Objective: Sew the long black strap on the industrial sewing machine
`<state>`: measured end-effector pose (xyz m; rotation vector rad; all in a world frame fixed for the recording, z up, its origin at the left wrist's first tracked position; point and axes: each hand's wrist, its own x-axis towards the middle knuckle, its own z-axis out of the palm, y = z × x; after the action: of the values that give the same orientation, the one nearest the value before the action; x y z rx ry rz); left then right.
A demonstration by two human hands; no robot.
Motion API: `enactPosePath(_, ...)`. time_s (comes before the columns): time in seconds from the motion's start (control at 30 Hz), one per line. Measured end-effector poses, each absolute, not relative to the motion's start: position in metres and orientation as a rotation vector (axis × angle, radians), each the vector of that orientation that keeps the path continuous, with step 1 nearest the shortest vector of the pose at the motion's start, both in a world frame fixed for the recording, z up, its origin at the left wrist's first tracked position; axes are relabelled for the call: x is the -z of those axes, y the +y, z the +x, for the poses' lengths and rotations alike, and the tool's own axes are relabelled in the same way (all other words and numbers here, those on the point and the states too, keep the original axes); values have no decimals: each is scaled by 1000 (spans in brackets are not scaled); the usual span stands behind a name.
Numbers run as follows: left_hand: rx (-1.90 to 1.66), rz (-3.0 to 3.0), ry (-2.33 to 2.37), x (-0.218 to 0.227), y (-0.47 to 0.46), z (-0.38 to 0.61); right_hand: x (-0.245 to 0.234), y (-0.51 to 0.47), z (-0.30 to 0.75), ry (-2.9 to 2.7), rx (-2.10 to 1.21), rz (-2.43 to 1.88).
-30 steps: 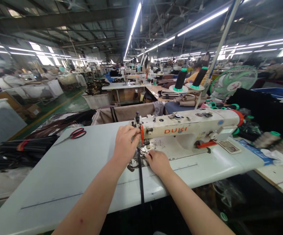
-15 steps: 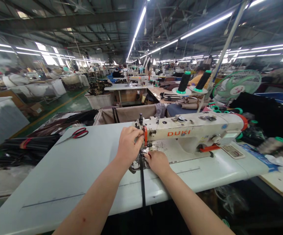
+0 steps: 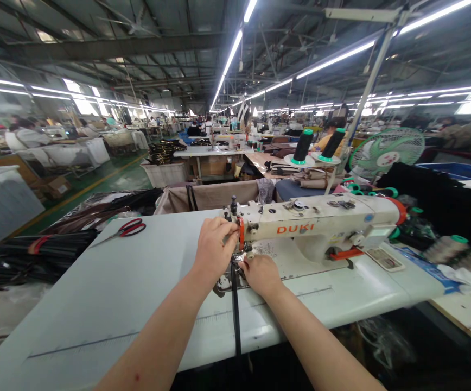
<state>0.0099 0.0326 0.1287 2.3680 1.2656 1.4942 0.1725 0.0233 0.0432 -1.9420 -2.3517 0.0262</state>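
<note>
A white sewing machine with orange lettering stands on the pale worktable. My left hand is at its needle end, thumb and fingers pinched together beside the orange guard; whatever they hold is too small to make out. Low at the presser foot, my right hand has its fingers closed by a small metal part, and what lies in them is hidden. A narrow black strip runs from the needle area down over the table's front edge, between my forearms.
Red-handled scissors lie on the worktable to the left. Bundled black strips are beside its left edge. Black thread cones and a green fan stand behind the machine. A fabric-lined bin adjoins the far edge.
The head view has tilted up slightly, so the scene sits a little lower. Both hands stay at the needle area, with only slight finger movement.
</note>
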Motion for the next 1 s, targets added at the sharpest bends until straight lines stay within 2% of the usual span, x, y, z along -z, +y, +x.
enactPosePath(0.57, -1526, 2358, 1283, -128, 36, 11, -46, 28, 168, -2387, -61, -1871)
enactPosePath(1.0, -1433, 2347, 1274, -132, 28, 5, -35, 9, 179, -2137, -111, -2017)
